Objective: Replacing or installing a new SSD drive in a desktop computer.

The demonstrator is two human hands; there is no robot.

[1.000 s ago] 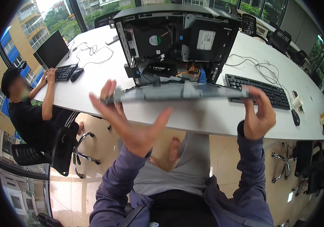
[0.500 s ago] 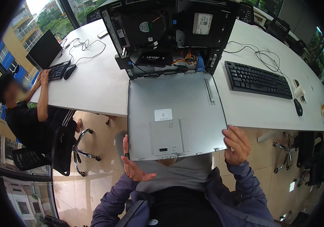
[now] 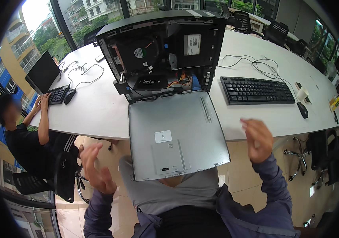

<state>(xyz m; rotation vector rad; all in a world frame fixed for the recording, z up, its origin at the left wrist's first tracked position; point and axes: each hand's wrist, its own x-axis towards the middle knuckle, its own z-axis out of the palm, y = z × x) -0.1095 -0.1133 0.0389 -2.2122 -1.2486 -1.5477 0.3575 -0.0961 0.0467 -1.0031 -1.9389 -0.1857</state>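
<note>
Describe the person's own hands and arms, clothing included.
The left hand and right hand are bare, with no gloves visible; both are slightly blurred, hiding finer detail. Long, loose, creased sleeves in muted purple-blue cover the forearms down to about the wrists. They look plain, with no clear markings.
</note>
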